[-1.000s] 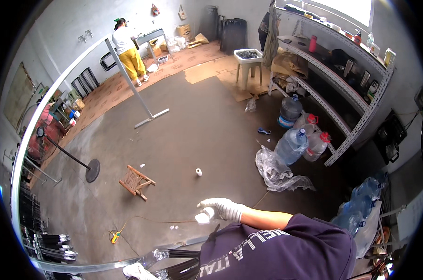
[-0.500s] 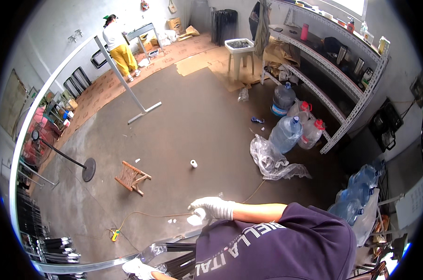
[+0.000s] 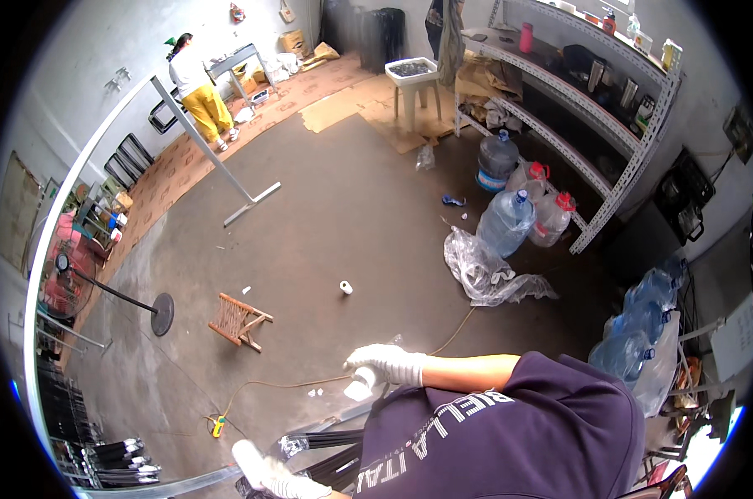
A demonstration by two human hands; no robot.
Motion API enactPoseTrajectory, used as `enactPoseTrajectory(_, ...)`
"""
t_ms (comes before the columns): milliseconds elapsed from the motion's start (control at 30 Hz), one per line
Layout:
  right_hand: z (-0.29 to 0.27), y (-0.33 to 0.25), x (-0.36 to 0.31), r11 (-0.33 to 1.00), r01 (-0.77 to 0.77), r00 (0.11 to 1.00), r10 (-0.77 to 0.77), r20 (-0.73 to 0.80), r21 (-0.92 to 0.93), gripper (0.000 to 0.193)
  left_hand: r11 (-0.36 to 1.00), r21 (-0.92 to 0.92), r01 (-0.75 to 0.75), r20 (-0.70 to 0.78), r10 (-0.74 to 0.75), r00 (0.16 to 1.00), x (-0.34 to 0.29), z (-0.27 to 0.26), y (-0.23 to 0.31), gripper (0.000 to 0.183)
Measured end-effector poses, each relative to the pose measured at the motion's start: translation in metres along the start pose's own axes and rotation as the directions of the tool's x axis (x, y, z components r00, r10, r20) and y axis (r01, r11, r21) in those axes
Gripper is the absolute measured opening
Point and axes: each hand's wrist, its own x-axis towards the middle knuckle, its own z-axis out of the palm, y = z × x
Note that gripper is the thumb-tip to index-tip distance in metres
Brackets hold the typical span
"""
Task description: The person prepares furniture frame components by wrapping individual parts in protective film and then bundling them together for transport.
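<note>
**A:** Holding the white roll (image 3: 361, 387) in your right hand (image 3: 386, 363), are you? How is the grip?

**B:** Your gloved fingers are closed round its upper end, so the grip is shut on the roll. It hangs in the air in front of your chest, above the floor (image 3: 327, 208) and just above the far end of the pale rail (image 3: 177, 482).

**A:** And your left hand (image 3: 267, 476)?

**B:** It sits low at the picture's edge, by the rail and the bundle of black rods (image 3: 331, 442). I cannot tell whether it is clasping anything.

**A:** How far along do you judge the work?

**B:** Early, I would say. You have the roll picked up and brought to the rail, but nothing is seen drawn off it or laid on the rail or the rods. A second white roll (image 3: 346, 288) lies untouched on the floor, well apart from you, beyond the wooden stool (image 3: 238, 319).

**A:** Which way does your roll point?

**B:** It is a short cylinder. Its axis tilts down and to your left, with the free end towards the floor. The rail's long axis runs from your lower left up towards your right hand.
</note>
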Motion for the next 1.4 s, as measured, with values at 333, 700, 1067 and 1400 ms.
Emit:
enactPoseTrajectory(333,0.007,-0.032,0.009,0.934,0.284,0.955,-0.296,-0.024,-0.216,0.063,0.694,0.052,0.718,0.769,-0.486,0.415,-0.109,0.157,0.023,0.023)
enactPoseTrajectory(700,0.005,-0.086,-0.047,0.923,0.133,0.971,-0.194,-0.140,-0.361,0.026,0.562,0.043,-0.826,0.927,-0.330,-0.176,-0.102,0.244,0.031,0.021)
enactPoseTrajectory(1067,0.001,-0.067,-0.042,0.933,0.111,0.982,-0.155,-0.105,-0.342,0.028,0.673,-0.162,-0.722,0.986,0.147,-0.084,-0.093,0.228,0.016,0.018)
enactPoseTrajectory(1400,0.032,-0.051,-0.035,0.972,0.073,0.997,-0.066,0.036,-0.222,0.025,0.882,-0.276,-0.383,0.956,0.293,-0.014,-0.094,0.214,0.133,0.028)
